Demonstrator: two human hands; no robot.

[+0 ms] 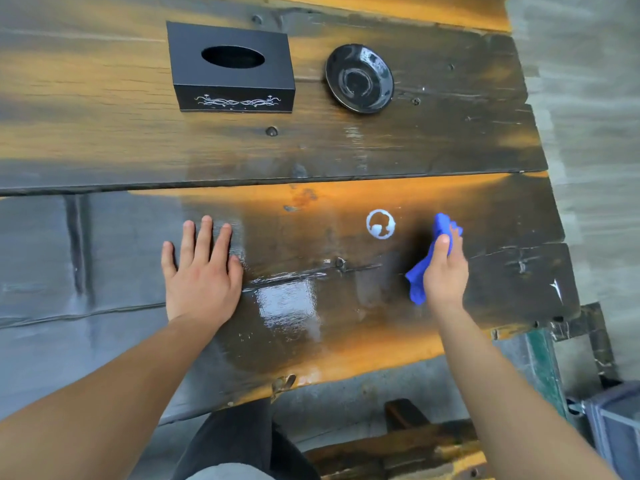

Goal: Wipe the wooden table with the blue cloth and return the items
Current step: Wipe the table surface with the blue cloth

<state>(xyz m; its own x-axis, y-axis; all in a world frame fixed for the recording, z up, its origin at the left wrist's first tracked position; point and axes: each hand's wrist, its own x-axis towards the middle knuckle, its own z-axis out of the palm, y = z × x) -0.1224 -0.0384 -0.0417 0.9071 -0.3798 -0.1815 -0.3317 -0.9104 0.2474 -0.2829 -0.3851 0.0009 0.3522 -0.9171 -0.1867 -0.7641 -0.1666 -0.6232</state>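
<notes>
Mostly hidden, the blue cloth point(420, 277) seems bunched in the right hand point(445, 271); left hand point(201, 275) flat, spread.

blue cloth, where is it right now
In the head view the blue cloth is bunched in the right hand, over the near right part of the table, just right of the white ring mark.

Below me I note a wooden bench point(408, 448) on the grey concrete floor point(588, 98). A grey plastic crate point(616, 427) sits at lower right, beside a green metal frame point(543, 368).
</notes>
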